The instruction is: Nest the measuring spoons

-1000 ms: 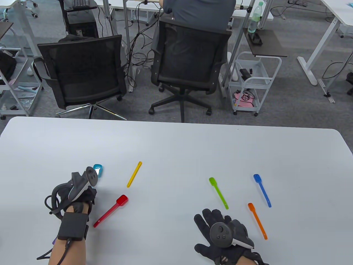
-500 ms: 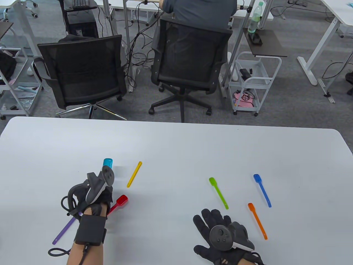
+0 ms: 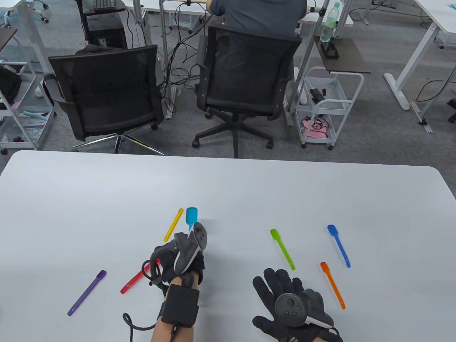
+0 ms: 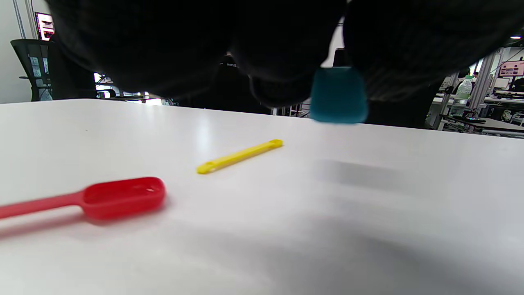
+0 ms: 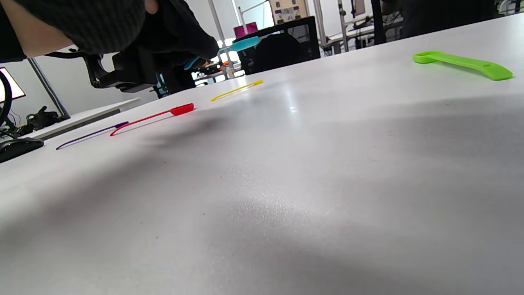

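My left hand (image 3: 180,254) holds a light blue measuring spoon (image 3: 191,215) above the table, its bowl pointing away; the bowl also shows in the left wrist view (image 4: 338,95). A yellow spoon (image 3: 173,224) lies just left of it. A red spoon (image 3: 132,280) and a purple spoon (image 3: 86,293) lie to the hand's left. My right hand (image 3: 285,299) rests flat and open on the table, holding nothing. A green spoon (image 3: 282,248), a blue spoon (image 3: 338,245) and an orange spoon (image 3: 332,284) lie near it.
The white table (image 3: 228,185) ends at its far edge in front of two black office chairs (image 3: 107,89). A person sits in the right chair (image 3: 245,74). A white trolley (image 3: 326,107) stands behind the table on the right.
My left hand has lifted the light blue spoon and carried it right, from the table's left toward the middle. This uncovered the purple spoon. My right hand has barely moved.
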Motion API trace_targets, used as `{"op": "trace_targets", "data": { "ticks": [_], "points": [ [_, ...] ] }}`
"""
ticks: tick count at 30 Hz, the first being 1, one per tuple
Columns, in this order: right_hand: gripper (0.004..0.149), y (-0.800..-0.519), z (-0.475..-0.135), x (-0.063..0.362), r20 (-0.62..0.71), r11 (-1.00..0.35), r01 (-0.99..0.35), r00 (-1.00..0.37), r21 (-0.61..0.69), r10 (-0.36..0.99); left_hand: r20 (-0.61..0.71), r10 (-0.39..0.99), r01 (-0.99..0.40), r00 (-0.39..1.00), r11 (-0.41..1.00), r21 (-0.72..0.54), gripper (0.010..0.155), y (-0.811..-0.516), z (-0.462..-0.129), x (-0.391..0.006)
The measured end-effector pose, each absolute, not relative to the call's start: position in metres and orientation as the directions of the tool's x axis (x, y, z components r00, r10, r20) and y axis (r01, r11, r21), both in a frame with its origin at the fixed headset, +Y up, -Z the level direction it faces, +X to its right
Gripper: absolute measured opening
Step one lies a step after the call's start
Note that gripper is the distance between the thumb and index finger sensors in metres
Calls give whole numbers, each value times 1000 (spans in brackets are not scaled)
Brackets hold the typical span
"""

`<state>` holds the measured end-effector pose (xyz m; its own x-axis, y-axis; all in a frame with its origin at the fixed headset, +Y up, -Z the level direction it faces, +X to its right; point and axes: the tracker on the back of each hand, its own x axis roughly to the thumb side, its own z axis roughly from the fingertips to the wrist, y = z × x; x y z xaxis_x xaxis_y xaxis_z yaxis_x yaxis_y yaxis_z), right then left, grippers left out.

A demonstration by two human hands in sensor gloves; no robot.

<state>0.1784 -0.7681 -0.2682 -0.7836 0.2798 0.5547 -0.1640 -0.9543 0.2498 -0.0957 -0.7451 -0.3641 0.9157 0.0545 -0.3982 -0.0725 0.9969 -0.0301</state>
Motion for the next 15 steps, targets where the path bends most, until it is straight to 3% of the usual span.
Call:
{"op": "trace_targets", "data": {
  "ticks": [7, 15],
  "points": [
    [93, -768, -268, 179, 552, -955, -160, -787, 249, 276, -376, 36, -60, 926, 997, -53, 59, -766, -366, -53],
    [93, -769, -268, 178, 552, -956, -158, -788, 249, 274, -386, 36, -74, 922, 994, -83, 59, -787, -366, -39]
  ]
}}
